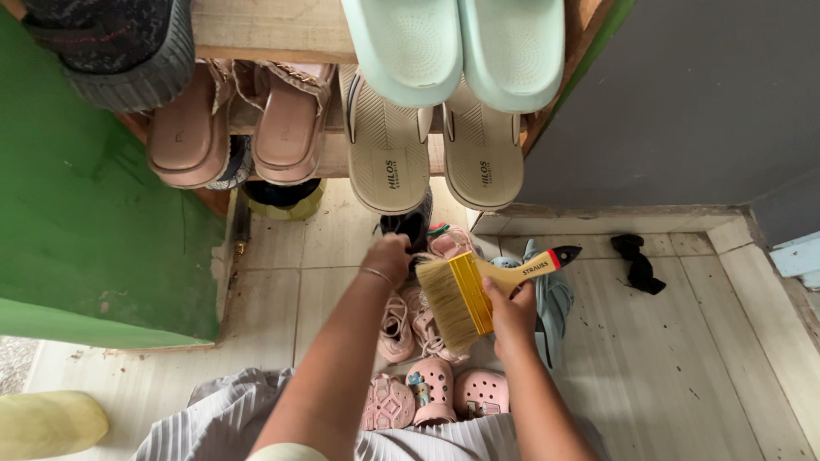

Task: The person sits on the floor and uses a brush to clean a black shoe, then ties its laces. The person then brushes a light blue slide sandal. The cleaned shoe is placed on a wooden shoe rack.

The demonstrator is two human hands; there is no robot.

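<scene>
A pale tiled floor [649,358] carries small pink sneakers [410,324] at its middle. Just below them sit pink clogs [431,393]; right of them, a grey-blue shoe [555,299]; farther right, a black cloth [639,260]. Above, a wooden shelf [329,158] holds beige sandals [431,154] and pink sandals [235,128].

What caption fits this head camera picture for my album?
Right hand holds a paintbrush while left hand reaches among small pink shoes below a shoe rack.

1. A dark printed label [392,174] sits on the footbed of the left beige rubber slipper [386,145].
2. A matching dark label [484,173] sits just right of it, on the right beige slipper [483,149].
3. A dark printed mark [535,266] runs along the pale wooden handle of the paintbrush [487,290], below those slippers.
</scene>
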